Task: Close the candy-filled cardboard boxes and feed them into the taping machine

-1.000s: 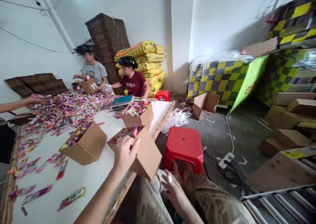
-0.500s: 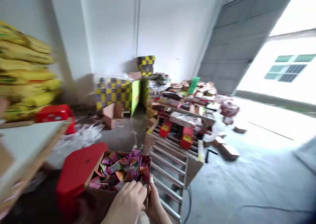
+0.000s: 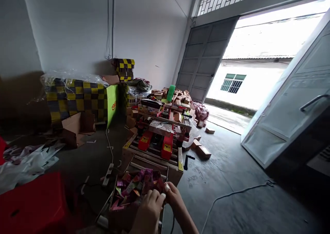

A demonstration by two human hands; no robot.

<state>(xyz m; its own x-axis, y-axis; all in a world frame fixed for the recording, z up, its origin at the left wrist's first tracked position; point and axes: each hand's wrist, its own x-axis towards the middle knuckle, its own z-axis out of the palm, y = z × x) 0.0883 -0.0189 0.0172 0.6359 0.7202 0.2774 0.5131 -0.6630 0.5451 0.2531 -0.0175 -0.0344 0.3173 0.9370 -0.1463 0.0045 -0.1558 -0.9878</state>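
Note:
A brown cardboard box is low in the middle of the head view, full of small purple, pink and green wrapped packets. My left hand reaches over its near right part, fingers bent down among the packets. At the box's right edge is my right hand, thumb and fingers pressed together near a dark red wrapper or flap. What either hand grips is hidden by the fingers. Metal rollers show beyond the box and beside it.
A carton-sealing machine with red parts stands ahead at the rollers' far end. Many small cartons are heaped behind it. A red stool is at near left. A power strip and a cable lie on the floor.
The view has turned right, bringing in more of the doorway and a white door. My hands and the box sit further right in view, with the box now in front of the rollers.

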